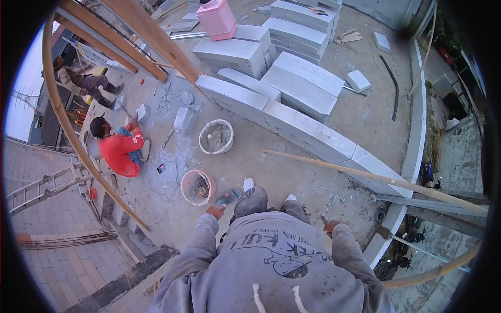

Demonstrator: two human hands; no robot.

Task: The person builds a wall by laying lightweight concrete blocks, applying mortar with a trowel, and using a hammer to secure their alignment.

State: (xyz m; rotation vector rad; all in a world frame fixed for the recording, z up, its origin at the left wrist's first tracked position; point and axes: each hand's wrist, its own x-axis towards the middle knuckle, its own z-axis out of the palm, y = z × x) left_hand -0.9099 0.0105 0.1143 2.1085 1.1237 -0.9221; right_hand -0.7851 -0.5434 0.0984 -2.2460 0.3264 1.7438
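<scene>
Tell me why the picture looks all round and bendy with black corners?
In the head view a fisheye lens bends straight things, like the long pale wooden pole and the row of grey concrete blocks, and leaves black corners; the light is soft and even, without hard shadows or glare.

Soft, flat daylight with a cool bluish cast falls evenly over the floor. Shadows are faint and edgeless, only slightly darker beside the pale blocks. The sky at the left is blown out to white. The fisheye lens bends the pole into an arc and squeezes everything near the rim, which ends in a black ring. The middle is fairly sharp; the edges smear. The left hand and right hand show small and soft, their grip unreadable.
</scene>
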